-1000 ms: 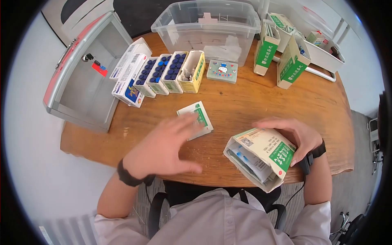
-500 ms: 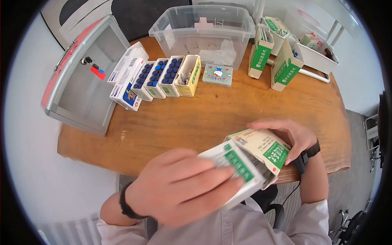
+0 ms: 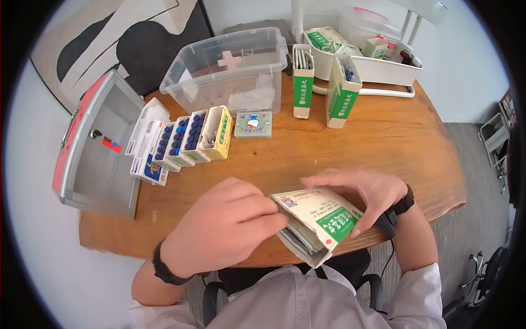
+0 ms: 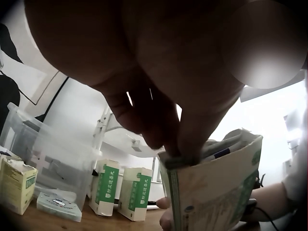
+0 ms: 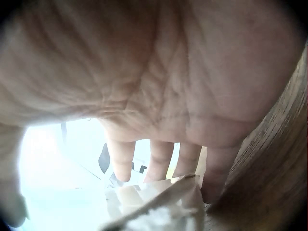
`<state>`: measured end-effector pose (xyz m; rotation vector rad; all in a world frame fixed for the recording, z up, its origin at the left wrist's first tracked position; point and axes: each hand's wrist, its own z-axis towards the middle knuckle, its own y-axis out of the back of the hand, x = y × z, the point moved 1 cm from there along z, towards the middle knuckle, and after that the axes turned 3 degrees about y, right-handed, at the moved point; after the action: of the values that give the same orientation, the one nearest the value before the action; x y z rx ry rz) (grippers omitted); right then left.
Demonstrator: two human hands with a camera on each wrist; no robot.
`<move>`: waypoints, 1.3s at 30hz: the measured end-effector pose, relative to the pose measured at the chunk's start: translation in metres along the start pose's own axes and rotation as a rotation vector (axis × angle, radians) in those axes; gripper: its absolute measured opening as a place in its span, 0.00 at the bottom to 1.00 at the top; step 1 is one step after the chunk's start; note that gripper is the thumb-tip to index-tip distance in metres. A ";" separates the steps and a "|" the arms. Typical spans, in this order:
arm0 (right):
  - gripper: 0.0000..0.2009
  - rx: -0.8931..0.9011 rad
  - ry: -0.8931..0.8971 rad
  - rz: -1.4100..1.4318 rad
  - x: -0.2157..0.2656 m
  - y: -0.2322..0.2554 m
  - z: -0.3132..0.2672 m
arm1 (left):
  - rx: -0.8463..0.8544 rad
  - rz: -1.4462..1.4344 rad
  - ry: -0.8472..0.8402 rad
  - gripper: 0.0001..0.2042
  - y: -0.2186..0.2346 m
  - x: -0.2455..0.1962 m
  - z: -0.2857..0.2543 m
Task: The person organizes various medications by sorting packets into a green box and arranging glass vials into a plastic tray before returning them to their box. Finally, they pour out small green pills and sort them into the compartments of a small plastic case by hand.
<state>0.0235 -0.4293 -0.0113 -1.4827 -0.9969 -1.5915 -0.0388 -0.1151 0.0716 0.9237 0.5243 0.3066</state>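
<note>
My right hand [image 3: 378, 194] holds a cream-and-green medicine box [image 3: 323, 214], its thumb on the near side and its fingers along the far side. The box lies tilted, its open end facing left, with flat packets [image 3: 301, 234] inside. At that mouth my left hand [image 3: 219, 227] pinches the edge of a flat packet with fingers and thumb together. In the left wrist view the fingertips [image 4: 187, 153] sit right at the box's rim. The rest of the pinched packet is hidden by the hand and the box wall.
Two green-and-cream boxes [image 3: 303, 82] stand upright at the back, before a white basket [image 3: 378, 68] of medicines. Behind the playing-card-like flat case [image 3: 253, 125] is a clear bin [image 3: 186, 104]. Boxes of blue-capped vials [image 3: 194, 131] and a metal-framed case [image 3: 104, 159] stand left.
My left hand has picked the green-and-white packet off the table, carried it right and brought it to the box's mouth. The right hand keeps holding the box. The head view has shifted.
</note>
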 end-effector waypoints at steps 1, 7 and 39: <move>0.60 -0.011 -0.002 -0.111 0.008 -0.002 -0.005 | 0.041 -0.052 -0.030 0.16 -0.003 0.003 0.006; 0.60 -0.391 -0.045 -0.457 0.016 -0.034 -0.076 | 0.003 -0.200 0.141 0.24 -0.027 0.057 0.065; 0.41 -0.727 0.005 -0.336 -0.028 0.125 0.048 | -0.144 -0.106 0.310 0.12 0.011 -0.021 -0.096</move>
<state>0.1592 -0.4398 -0.0301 -1.8339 -0.7119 -2.3658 -0.1094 -0.0533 0.0398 0.7086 0.8231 0.3892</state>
